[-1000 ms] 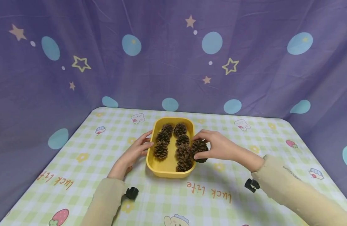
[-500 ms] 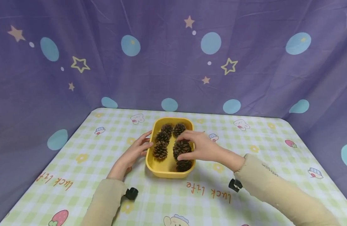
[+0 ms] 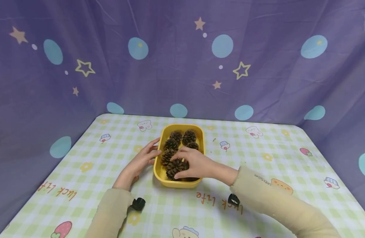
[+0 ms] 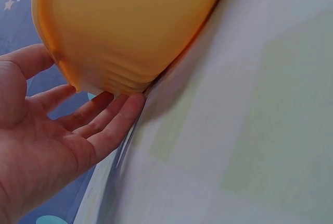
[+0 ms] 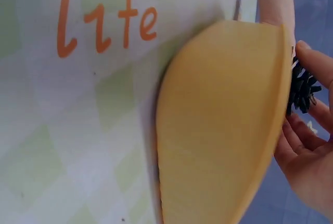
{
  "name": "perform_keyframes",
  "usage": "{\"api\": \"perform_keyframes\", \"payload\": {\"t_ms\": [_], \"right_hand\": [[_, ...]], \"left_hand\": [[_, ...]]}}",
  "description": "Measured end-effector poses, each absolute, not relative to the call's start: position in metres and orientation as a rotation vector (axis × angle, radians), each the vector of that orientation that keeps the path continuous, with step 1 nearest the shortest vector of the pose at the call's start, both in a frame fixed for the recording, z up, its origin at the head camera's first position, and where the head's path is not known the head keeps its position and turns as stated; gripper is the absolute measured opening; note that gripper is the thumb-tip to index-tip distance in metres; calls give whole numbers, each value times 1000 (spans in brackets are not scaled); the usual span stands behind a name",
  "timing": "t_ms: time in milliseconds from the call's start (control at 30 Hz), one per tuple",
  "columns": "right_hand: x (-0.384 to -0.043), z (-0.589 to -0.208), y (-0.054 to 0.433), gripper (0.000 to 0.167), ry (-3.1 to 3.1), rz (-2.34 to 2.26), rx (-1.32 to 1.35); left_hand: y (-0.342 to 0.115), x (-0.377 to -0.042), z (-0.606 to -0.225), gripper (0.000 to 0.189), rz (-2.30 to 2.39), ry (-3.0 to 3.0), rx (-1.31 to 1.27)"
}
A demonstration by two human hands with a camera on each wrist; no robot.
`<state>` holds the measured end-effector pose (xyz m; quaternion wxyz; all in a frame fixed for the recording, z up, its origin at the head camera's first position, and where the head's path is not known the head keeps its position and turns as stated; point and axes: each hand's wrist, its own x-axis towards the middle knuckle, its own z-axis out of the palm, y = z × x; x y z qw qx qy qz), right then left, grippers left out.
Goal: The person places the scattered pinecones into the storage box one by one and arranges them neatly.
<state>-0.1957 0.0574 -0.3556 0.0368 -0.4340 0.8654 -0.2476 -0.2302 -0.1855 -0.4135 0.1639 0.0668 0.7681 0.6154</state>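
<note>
A yellow plastic bin [image 3: 178, 184] stands on the table with several brown pine cones [image 3: 189, 136] inside, in two rough rows. My right hand [image 3: 200, 164] reaches in over the bin's right side and grips a pine cone [image 3: 175, 169] between thumb and fingers, low over the near part of the bin. In the right wrist view that pine cone [image 5: 302, 91] shows just above the rim. On the left, my left hand [image 3: 140, 162] rests its extended fingers against the bin's outer wall; the left wrist view shows the fingertips [image 4: 134, 103] touching the wall near its base.
A green-and-white checked tablecloth [image 3: 259, 155] with printed cartoons covers the table. Small dark crumbs [image 3: 214, 140] lie right of the bin. Behind the table's far edge hangs a purple curtain [image 3: 176, 86]. Each sleeve has a black wrist mount [image 3: 138, 204] under it.
My right hand has carried the pine cone left from the bin's right edge, across the right row, and down towards the near left part of the bin. My left hand has stayed in place.
</note>
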Motion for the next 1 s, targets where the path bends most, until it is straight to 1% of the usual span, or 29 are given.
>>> {"api": "perform_keyframes", "payload": {"t_ms": [300, 533, 733, 1000], "right_hand": [[-194, -367, 40, 46, 2659, -691, -1287], [-192, -370, 35, 48, 2672, -696, -1262], [-192, -369, 39, 49, 2676, -744, -1205], [-192, -369, 58, 42, 2679, -904, -1238]], "left_hand": [[-188, -228, -412, 60, 1752, 2182, 190], [-189, -225, -411, 58, 1753, 2185, 183], [-189, -226, -410, 58, 1743, 2206, 186], [-187, -225, -407, 60, 1718, 2234, 171]]}}
